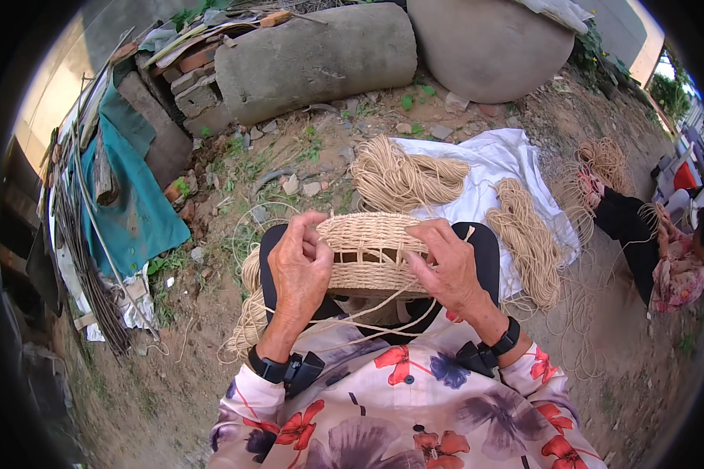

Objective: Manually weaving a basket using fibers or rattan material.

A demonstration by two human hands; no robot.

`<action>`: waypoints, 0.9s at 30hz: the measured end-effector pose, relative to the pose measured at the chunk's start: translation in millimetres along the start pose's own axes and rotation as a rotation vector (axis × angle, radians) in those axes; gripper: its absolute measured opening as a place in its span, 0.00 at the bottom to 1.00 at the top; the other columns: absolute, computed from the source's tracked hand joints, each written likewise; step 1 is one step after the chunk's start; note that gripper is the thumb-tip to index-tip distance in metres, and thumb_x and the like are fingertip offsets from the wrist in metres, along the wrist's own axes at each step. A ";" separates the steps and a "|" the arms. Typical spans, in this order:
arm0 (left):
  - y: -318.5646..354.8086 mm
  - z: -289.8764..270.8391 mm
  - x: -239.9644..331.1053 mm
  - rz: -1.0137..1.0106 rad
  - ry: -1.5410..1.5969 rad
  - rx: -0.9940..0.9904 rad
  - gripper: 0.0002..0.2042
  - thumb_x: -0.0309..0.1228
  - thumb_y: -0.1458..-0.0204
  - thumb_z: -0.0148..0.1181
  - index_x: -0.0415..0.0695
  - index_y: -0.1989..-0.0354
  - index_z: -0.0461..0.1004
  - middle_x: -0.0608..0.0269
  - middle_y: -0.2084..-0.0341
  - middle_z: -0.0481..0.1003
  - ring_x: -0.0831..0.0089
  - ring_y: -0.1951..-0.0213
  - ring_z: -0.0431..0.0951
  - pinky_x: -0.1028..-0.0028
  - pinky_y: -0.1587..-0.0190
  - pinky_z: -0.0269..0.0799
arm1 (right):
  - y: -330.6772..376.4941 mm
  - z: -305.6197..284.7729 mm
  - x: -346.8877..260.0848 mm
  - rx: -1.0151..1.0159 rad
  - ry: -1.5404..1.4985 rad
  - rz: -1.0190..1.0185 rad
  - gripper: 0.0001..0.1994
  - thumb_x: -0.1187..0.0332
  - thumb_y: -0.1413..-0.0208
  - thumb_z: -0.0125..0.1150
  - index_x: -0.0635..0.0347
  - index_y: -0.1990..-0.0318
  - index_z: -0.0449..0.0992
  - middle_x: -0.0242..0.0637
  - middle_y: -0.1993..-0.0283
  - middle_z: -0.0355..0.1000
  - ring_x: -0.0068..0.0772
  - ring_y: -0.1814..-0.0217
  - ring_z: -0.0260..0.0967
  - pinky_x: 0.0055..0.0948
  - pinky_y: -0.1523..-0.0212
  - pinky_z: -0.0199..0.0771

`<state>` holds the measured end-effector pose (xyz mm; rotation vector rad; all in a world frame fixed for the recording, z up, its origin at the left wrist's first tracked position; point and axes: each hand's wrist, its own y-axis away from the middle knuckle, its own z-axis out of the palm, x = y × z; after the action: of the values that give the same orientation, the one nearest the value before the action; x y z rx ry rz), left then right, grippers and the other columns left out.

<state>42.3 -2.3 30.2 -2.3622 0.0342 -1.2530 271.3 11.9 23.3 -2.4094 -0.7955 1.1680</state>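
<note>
2 hands grip the woven straw basket (370,254) — left hand (299,270) curled round its edge, right hand (444,266) pinching cord.

Outdoors in daylight, bare dirt ground (211,352) with patchy weeds and small stones. A concrete pipe (313,55) lies beside stacked bricks (192,78). Left, a teal tarp (129,195) drapes over leaning poles. A white sheet (501,160) is spread on the dirt.
</note>
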 end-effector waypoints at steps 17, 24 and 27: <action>11.6 -16.4 -22.0 -0.238 0.244 -0.360 0.18 0.24 0.40 0.50 0.43 0.41 0.66 0.55 0.62 0.80 0.79 0.78 0.76 0.79 0.77 0.72 | -19.7 35.0 -27.6 -0.087 -0.178 0.218 0.02 0.74 0.50 0.61 0.62 0.71 0.76 0.41 0.77 0.74 0.37 0.77 0.73 0.33 0.73 0.71; 17.9 11.3 -35.3 0.167 0.102 -0.356 0.29 0.16 0.47 0.47 0.52 0.34 0.63 0.40 0.70 0.77 0.46 0.75 0.78 0.59 0.69 0.75 | -27.1 53.0 -15.5 -0.157 0.108 0.052 0.02 0.74 0.52 0.58 0.61 0.73 0.73 0.46 0.78 0.72 0.48 0.77 0.72 0.41 0.73 0.70; 11.2 11.7 -32.7 0.067 0.009 -0.429 0.34 0.15 0.51 0.47 0.54 0.33 0.61 0.40 0.76 0.75 0.38 0.72 0.75 0.53 0.67 0.73 | -28.7 59.9 -8.9 -0.171 0.128 0.055 0.03 0.73 0.51 0.57 0.61 0.73 0.73 0.47 0.77 0.72 0.52 0.75 0.72 0.45 0.72 0.69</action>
<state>34.6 -0.2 -5.4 -2.6845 0.4203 -1.3287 209.5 32.7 7.8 -2.6305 -0.8228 0.9892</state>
